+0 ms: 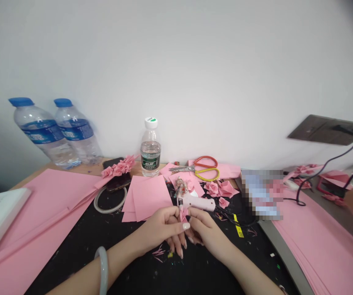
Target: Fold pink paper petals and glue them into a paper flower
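Observation:
Between the fingertips of both hands is a small folded pink paper flower (pixel 183 214). My left hand (pixel 167 227) pinches it from the left, its thumb lying across the front. From the right, my right hand (pixel 203 226) closes its fingers on the same flower. Just beyond my fingers lies a pale pink glue gun (pixel 198 202), with a clump of messy residue near its nozzle. Scissors (pixel 199 168) with one red and one yellow handle rest behind it on pink paper. Several finished paper roses (pixel 212 189) sit to the right of the glue gun.
Square pink sheets (pixel 151 196) lie left of centre, near a small water bottle (pixel 151 151). Two large bottles (pixel 78 133) lean at the wall. A ring (pixel 110 200) and a phone (pixel 119 182) lie left. Cables run from a wall socket (pixel 324 129); large pink sheets (pixel 314 229) lie right.

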A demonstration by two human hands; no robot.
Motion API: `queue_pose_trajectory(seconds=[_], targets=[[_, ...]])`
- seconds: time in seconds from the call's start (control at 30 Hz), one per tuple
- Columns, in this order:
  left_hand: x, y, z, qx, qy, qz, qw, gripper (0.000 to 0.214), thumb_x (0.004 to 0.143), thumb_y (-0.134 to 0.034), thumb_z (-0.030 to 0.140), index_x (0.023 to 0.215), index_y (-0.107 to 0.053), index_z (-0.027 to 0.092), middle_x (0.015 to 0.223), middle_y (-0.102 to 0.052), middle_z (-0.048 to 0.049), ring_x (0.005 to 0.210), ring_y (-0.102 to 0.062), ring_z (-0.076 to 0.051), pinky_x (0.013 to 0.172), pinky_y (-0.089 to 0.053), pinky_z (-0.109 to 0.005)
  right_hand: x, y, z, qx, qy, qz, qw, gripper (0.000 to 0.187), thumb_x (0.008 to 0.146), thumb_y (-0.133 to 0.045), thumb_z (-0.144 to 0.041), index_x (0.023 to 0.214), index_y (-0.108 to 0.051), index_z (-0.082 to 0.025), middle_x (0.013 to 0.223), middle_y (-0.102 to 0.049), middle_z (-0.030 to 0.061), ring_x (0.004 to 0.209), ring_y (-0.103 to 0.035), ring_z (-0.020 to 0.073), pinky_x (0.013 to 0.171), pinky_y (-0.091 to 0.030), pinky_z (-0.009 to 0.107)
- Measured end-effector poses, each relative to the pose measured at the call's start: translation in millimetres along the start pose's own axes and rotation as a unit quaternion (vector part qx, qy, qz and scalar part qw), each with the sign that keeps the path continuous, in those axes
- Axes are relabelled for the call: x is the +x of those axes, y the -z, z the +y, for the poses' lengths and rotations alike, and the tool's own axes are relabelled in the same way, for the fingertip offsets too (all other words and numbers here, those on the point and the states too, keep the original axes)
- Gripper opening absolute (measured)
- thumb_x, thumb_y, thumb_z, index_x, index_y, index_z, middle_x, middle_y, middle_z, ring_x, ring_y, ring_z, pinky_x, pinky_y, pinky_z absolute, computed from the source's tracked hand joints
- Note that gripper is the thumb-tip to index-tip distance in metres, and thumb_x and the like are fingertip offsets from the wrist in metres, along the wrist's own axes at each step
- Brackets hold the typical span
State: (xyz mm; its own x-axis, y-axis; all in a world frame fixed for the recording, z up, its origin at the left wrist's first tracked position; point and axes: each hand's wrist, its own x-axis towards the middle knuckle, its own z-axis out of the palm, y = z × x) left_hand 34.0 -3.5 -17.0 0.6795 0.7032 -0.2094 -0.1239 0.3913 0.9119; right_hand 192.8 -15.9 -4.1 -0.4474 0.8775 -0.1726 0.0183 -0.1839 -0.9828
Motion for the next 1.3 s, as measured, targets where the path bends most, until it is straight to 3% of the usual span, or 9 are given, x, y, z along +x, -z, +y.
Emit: queue_pose_trajectory(seconds=[0.33,0.57,0.73,1.3], targets=[[-2,1.5,3,-0.016,0.012,0.015,1.000,0.028,0.078,-0.061,0.039,0.088,-0.053,0.014,0.075,-0.071,-0.0083,0.062,-0.069,-0.016,0.053,-0.050,-0.020,0,2,-3,0.031,0.009,-0.012,0.999,0.022,0.083,-0.047,-0.036,0.071,-0.046,-0.017,0.047,-0.038,-0.0086,0.038,-0.028,0.0053,0.039,-0.022,0.019],[-3,-2.1,3,0.016,0.008,0.022,1.000,0.027,0.078,-0.061,0.037,0.090,-0.051,0.015,0.079,-0.072,-0.0091,0.065,-0.069,-0.017,0.054,-0.049,-0.020,0,4,4,0.017,0.006,0.018,1.000,0.023,0.084,-0.047,-0.036,0.070,-0.047,-0.017,0.047,-0.039,-0.0079,0.039,-0.032,0.0063,0.039,-0.023,0.019],[-2,-4.1,2,0.032,-0.001,0.020,0.999,0.022,0.079,-0.060,0.032,0.089,-0.049,0.015,0.076,-0.072,-0.0080,0.063,-0.069,-0.018,0.052,-0.050,-0.021,2,5,6,-0.029,0.020,-0.018,0.999,0.036,0.085,-0.049,-0.048,0.069,-0.050,-0.016,0.047,-0.039,-0.0076,0.039,-0.031,0.0055,0.039,-0.020,0.019],[-5,-3.1,8,0.022,0.016,0.003,1.000,0.025,0.080,-0.060,0.029,0.097,-0.050,0.014,0.081,-0.073,-0.0121,0.067,-0.070,-0.016,0.055,-0.051,-0.019,0,8,5,0.081,-0.027,-0.062,0.994,0.030,0.081,-0.059,-0.044,0.079,-0.052,-0.015,0.047,-0.041,-0.0080,0.037,-0.030,0.0039,0.037,-0.017,0.018]])
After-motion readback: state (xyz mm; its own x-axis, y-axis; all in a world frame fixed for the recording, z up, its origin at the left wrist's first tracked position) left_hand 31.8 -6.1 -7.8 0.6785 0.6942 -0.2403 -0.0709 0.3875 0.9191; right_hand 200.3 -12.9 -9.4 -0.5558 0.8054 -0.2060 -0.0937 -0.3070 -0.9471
